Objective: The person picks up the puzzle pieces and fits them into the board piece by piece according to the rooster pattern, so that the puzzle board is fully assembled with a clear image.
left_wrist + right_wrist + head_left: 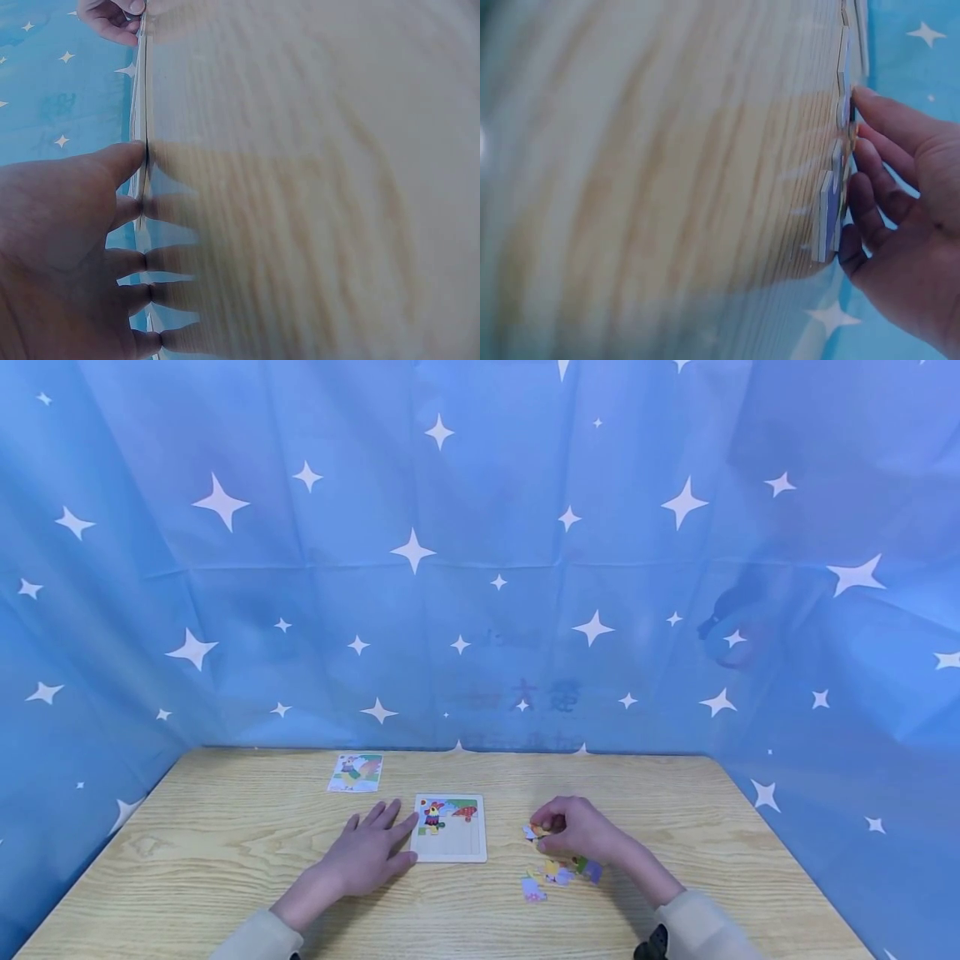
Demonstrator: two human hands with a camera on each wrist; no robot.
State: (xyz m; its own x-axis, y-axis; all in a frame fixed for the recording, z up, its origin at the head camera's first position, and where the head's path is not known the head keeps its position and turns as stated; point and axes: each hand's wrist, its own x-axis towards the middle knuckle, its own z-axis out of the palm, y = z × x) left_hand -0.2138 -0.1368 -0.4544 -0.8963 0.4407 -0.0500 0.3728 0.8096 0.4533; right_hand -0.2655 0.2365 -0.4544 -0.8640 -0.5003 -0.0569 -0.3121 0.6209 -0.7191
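Note:
A square puzzle board (465, 847) lies mid-table, its upper part filled with a rooster's head and a red patterned piece. My left hand (367, 850) rests palm down with fingers spread, its thumb and index finger touching the board's left edge. In the left wrist view the fingertips of that hand (67, 247) meet the tabletop. To the right of the board, my right hand (581, 833) pinches a puzzle piece (531, 832) at the table surface, partly covered by the fingers. Seen from the right wrist, the curled fingers of this hand (907, 187) are close to several loose pieces (827, 214).
Below the right hand lie loose puzzle pieces, among them a lilac one (533, 888), a yellow-and-purple one (558, 872) and a green-and-purple one (591, 870). A picture card (356, 773) is near the table's back edge. Behind the wooden table (225, 835) hangs a blue star-patterned curtain (480, 610).

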